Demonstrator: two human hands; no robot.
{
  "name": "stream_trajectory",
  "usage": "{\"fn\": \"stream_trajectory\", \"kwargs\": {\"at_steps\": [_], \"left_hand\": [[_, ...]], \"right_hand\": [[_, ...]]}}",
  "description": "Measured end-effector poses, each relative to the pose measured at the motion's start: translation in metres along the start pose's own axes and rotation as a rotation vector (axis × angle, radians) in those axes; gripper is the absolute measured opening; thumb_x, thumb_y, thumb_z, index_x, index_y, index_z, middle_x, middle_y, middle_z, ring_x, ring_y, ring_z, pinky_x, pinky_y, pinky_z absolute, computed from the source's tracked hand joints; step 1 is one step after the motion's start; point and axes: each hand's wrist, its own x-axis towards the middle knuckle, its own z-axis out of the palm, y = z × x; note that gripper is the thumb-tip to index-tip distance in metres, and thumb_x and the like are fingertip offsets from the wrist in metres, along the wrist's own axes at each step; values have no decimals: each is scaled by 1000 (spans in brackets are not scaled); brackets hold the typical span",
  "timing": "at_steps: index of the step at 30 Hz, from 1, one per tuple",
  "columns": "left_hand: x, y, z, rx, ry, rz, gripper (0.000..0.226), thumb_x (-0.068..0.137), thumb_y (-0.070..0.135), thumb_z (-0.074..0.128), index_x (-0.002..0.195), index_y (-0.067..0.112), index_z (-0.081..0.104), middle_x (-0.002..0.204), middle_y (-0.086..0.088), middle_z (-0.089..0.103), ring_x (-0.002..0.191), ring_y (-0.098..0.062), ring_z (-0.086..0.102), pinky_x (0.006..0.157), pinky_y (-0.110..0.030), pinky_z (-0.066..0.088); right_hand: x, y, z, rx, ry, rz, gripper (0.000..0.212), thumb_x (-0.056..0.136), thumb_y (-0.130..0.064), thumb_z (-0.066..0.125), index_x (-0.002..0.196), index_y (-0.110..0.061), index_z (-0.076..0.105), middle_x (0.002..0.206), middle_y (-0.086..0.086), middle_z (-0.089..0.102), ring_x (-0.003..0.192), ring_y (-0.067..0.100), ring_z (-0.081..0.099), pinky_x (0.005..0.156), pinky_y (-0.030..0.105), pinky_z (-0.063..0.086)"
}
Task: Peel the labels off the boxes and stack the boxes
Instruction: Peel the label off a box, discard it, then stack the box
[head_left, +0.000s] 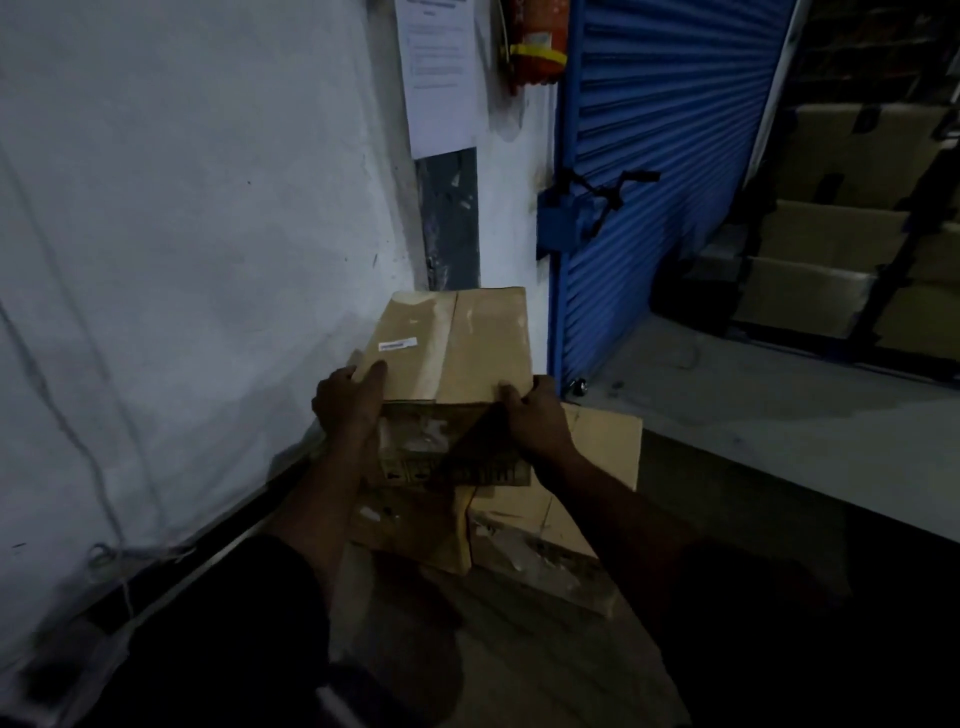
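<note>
head view: left hand (345, 402) and right hand (535, 415) grip labelled box (452, 343) by near corners.

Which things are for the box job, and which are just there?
For the job: held box, white label, boxes underneath, left hand, right hand.

Just there: blue shutter, paper notice, shelf boxes, white sheet.

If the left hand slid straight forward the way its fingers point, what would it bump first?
Probably the small white label on top of the box; the left hand points up toward it, though depth is unclear.
</note>
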Motion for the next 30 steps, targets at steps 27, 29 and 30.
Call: {"fn": "stream_trajectory", "kwargs": {"at_steps": [27, 29, 30], "left_hand": [[-468, -41, 162, -195, -493, 74, 44, 84, 33, 71, 122, 13, 60, 114, -10, 66, 103, -28, 63, 88, -46, 54], [-490, -62, 167, -129, -521, 81, 48, 83, 38, 71, 122, 14, 61, 114, -9, 67, 102, -26, 63, 87, -46, 54], [-497, -73, 169, -116, -540, 63, 48, 82, 40, 71, 122, 14, 60, 113, -8, 67, 100, -25, 64, 86, -46, 55]], "right_hand": [[-295, 206, -354, -126, 477, 321, 43, 88, -45, 62, 109, -16, 37, 96, 2, 58, 80, 21, 66, 67, 50, 59], [-313, 222, -360, -166, 478, 389, 43, 88, -45, 62, 108, -14, 39, 94, 3, 58, 79, 20, 64, 68, 47, 59], [-320, 229, -362, -199, 487, 408, 42, 88, -44, 62, 106, -14, 41, 92, 4, 58, 78, 19, 63, 68, 46, 58]]}}
